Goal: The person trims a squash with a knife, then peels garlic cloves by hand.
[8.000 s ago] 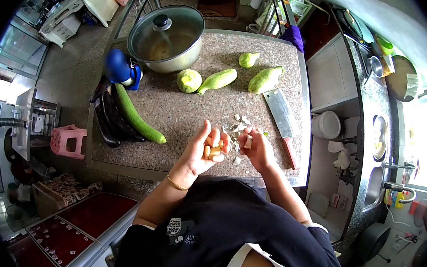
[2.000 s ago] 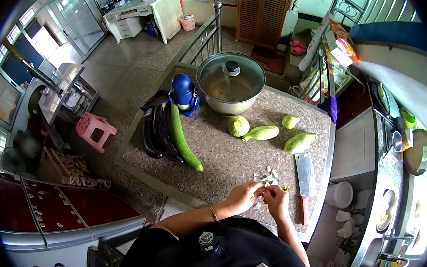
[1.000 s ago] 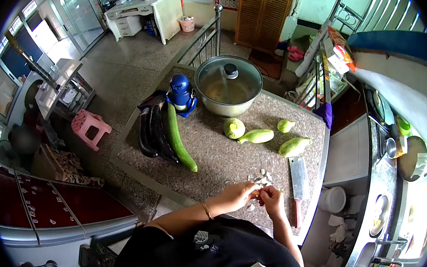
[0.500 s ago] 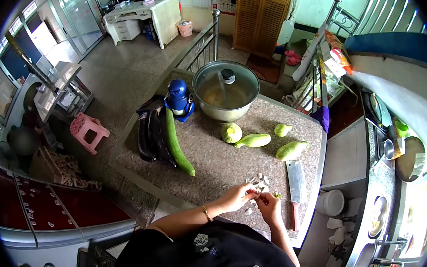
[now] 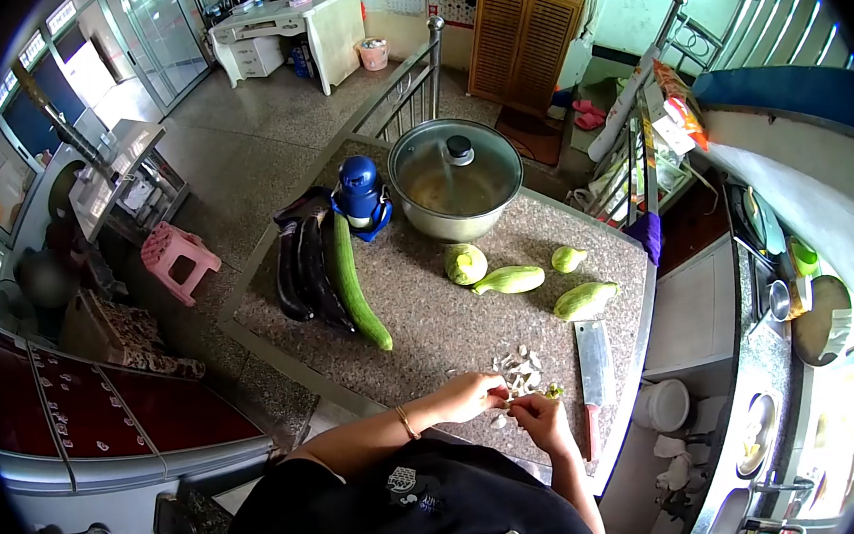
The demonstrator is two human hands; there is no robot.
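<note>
Close together above the stone-topped table's front part, my left hand and my right hand are both closed in a pinch. A tiny pale piece, which looks like a garlic clove, shows between the fingertips, partly hidden by them. Just beyond lie scattered garlic cloves and skins. A small green stem-like bit sits by my right hand. To the right rests a cleaver, blade flat, its red-brown handle toward me.
Several pale green squashes lie mid-table. Behind them stands a lidded pot. Dark eggplants, a long green gourd and a blue bottle are at the left. A counter with a sink runs along the right.
My hands have drawn slightly apart at the fingertips, the right one moving a little down. More of the garlic pieces behind them now shows. The view has shifted slightly.
</note>
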